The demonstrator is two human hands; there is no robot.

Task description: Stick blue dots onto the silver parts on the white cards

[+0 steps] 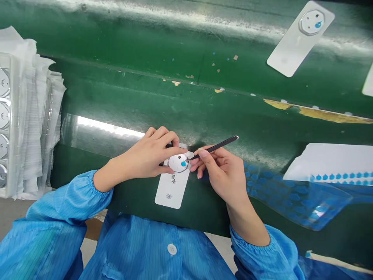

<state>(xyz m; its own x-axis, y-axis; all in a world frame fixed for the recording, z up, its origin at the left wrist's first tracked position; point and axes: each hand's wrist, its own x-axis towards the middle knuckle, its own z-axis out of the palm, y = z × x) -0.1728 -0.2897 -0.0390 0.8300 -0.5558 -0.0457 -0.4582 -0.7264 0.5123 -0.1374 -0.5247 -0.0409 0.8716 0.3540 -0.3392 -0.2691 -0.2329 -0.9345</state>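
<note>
A white card point(172, 190) with dark printing lies on the green table in front of me. At its upper end is a white round piece point(175, 163) with a small blue sticker point(183, 163) on its right side. My left hand point(145, 153) grips the round piece between thumb and fingers, holding it against the card. Between the thumb and fingers of my right hand point(223, 171) are black tweezers point(217, 146), slanting down to the left. Their tips are at the blue sticker; whether they touch it I cannot tell.
Stacked clear trays point(13, 128) with round pieces and white sheets stand at the left. Another card point(288, 50) lies upper right. A white sheet point(335, 159) with blue stickers and a plastic bag point(291, 194) lie at the right.
</note>
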